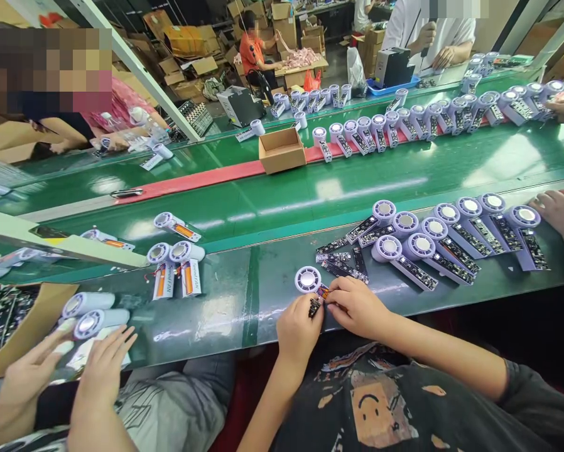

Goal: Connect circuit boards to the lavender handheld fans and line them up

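Positioned near the front edge of the worktop [216, 320], with lavender handheld fan [307, 280] face up and its open handle between the hands: closed at the handle with the left hand [295, 331], small circuit board [314, 307] jutting from the curled fingers; bunched against the exposed insides with the right hand [360, 307], exact pinch hidden. Liable to strain internal connections through uneven pulling, to drop the board through a loosened left grip, or to disturb loose circuit boards [344, 270] beyond through excessive right-hand travel.
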Tool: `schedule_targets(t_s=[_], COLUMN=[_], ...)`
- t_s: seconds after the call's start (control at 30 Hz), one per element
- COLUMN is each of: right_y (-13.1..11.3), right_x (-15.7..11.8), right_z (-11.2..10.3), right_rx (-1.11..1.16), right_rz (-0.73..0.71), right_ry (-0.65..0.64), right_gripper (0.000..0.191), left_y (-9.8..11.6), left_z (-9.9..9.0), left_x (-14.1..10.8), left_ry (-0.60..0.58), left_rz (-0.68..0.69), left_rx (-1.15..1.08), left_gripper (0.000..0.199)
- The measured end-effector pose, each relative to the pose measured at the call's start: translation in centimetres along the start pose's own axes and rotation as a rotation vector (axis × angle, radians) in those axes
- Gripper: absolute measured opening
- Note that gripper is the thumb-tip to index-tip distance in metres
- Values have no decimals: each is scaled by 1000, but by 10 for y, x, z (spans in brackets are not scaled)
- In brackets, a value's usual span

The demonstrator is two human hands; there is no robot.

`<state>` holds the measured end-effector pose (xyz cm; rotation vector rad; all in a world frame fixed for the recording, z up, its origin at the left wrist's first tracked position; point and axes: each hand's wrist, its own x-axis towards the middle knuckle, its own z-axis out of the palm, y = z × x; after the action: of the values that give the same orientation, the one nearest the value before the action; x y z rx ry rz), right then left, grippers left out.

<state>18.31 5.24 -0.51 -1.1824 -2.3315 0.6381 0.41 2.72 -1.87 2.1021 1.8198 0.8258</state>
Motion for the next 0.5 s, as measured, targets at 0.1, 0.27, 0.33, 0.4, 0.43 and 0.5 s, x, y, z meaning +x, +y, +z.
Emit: schedule_targets(t_s=[0.1, 0.27, 0.33, 0.4, 0.43, 0.5], right_y=[-1, -8, -8, -7, -5, -2], right_x=[2, 6, 9, 12, 13, 13], right_z=[2, 7, 9, 12, 13, 16], right_rx=[-15, -108, -109, -88, -76, -54], right_rz=[-13, -76, -91, -94, -94, -80], right_ry=[47, 149, 152, 171, 180, 183], right_gripper=[16, 23, 22, 21, 20, 20], left_y=[5, 5, 3, 2, 2, 3], left_z=[-3, 0, 3, 5, 4, 0], left_x=[4, 6, 5, 4, 3, 2], left_ry=[34, -38, -57, -65, -67, -62], left_rz=[-109, -380, -443, -461, -465, -442], left_rx=[-172, -673, -749, -751, -751, -725], left_gripper=[21, 23, 29, 33, 32, 27])
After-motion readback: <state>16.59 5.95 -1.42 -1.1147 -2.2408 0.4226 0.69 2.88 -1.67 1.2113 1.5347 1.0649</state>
